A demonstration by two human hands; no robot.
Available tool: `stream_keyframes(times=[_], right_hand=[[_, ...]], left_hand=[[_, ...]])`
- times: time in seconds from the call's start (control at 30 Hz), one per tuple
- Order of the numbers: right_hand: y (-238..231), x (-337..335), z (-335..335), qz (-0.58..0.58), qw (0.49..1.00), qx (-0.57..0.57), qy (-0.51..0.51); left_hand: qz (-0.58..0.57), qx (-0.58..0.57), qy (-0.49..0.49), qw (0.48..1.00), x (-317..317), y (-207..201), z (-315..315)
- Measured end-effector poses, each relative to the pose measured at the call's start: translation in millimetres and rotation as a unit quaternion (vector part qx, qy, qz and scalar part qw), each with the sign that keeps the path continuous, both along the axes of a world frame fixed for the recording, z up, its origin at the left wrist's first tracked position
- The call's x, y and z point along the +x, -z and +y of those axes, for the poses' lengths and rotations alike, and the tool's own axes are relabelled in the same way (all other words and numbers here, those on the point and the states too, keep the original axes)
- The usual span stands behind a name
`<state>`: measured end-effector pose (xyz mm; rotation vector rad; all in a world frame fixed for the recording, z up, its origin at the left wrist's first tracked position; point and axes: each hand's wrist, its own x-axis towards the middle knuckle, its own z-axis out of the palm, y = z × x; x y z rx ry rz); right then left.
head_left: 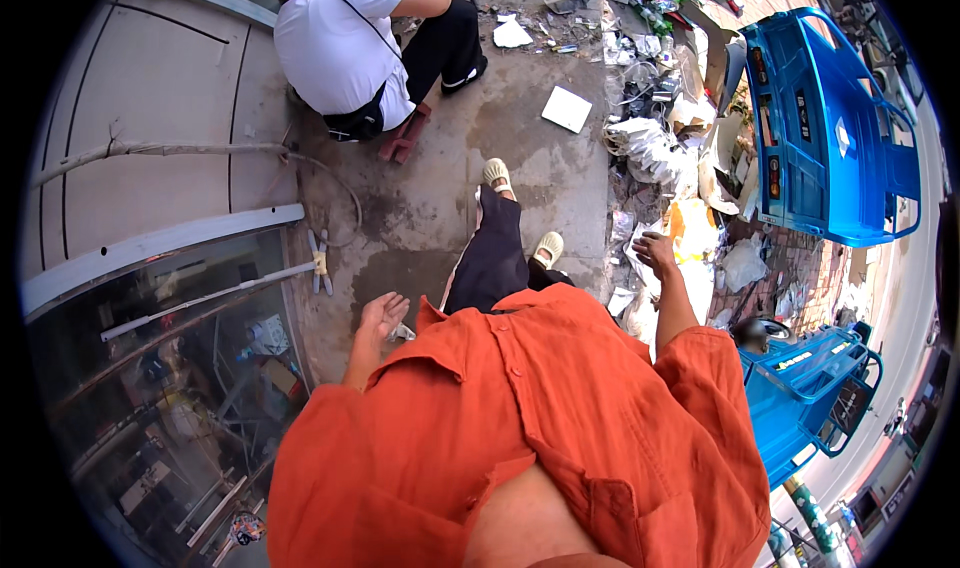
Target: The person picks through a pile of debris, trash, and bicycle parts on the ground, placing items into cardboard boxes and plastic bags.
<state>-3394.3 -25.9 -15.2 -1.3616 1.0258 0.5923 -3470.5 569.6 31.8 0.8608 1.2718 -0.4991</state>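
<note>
I look straight down my orange shirt (pixel 540 418) and dark trousers to my two pale sandals on stained concrete. My left hand (pixel 382 318) hangs at my side, palm showing, fingers loosely spread, holding nothing. My right hand (pixel 656 253) swings out to the right over a heap of plastic bags and litter (pixel 690 228), fingers apart and empty. My left foot (pixel 497 175) is forward, my right foot (pixel 547 248) behind it.
A person in a white shirt (pixel 345 43) crouches ahead on a red stool (pixel 404 136). A glass shopfront (pixel 170 368) runs along the left. Blue three-wheeled carts (pixel 830 128) stand at the right. A flat white square (pixel 567 108) lies on the pavement.
</note>
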Motion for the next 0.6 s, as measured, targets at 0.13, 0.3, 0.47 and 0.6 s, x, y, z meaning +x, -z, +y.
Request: stream_keyframes(times=[0.13, 0.3, 0.47, 0.6], right_hand=[[-2.8, 72.6, 7.0, 0.001, 0.997, 0.072, 0.019], [-5.5, 107.1, 9.7, 0.081, 0.996, 0.003, 0.043], [-26.0, 154.7, 11.2, 0.085, 0.993, 0.004, 0.083], [-20.7, 205.0, 13.8, 0.052, 0.994, 0.02, 0.089]], left_hand=[[0.008, 0.009, 0.006, 1.0, 98.6, 12.4, -7.6], [-0.014, -0.023, 0.018, 0.999, 223.2, 39.8, 4.7], [-0.083, -0.044, 0.089, 0.992, 365.8, 0.9, -16.2], [-0.132, -0.06, 0.123, 0.982, 438.0, -2.6, -15.9]])
